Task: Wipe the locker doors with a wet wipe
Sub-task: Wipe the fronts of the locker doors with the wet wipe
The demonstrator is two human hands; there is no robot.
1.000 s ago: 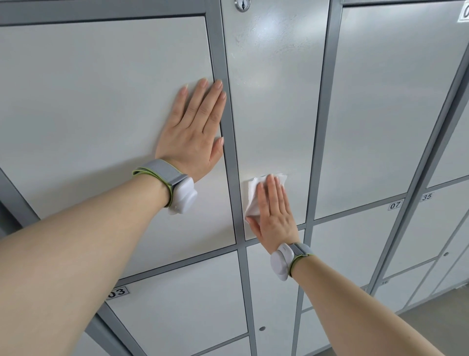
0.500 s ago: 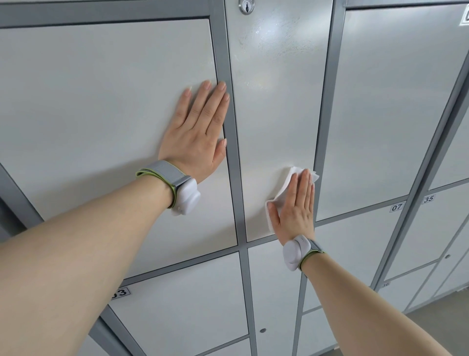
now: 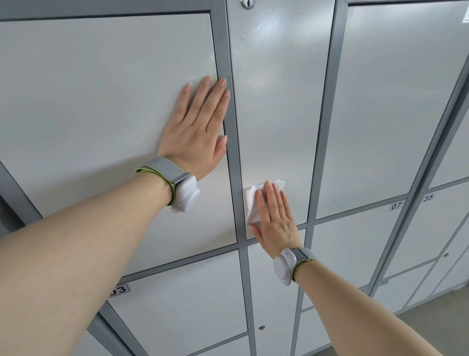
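Note:
A tall, narrow white locker door [image 3: 279,114] fills the middle, shiny with wet streaks near its top. My right hand [image 3: 275,218] lies flat with straight fingers on a white wet wipe [image 3: 252,203] and presses it against the door's lower left corner. My left hand [image 3: 198,127] rests flat, fingers straight, on the wide door [image 3: 101,101] to the left, its fingertips overlapping the grey frame post [image 3: 229,114].
A keyhole lock [image 3: 248,3] sits at the top of the middle door. More white doors with grey frames stand to the right [image 3: 396,101] and below [image 3: 182,305], with number tags 07 [image 3: 396,205] and 35 [image 3: 428,197]. Grey floor [image 3: 441,327] shows at the lower right.
My right hand swept the wipe right across the door's lower part, then back left and down to the lower left corner. My left hand has stayed in place.

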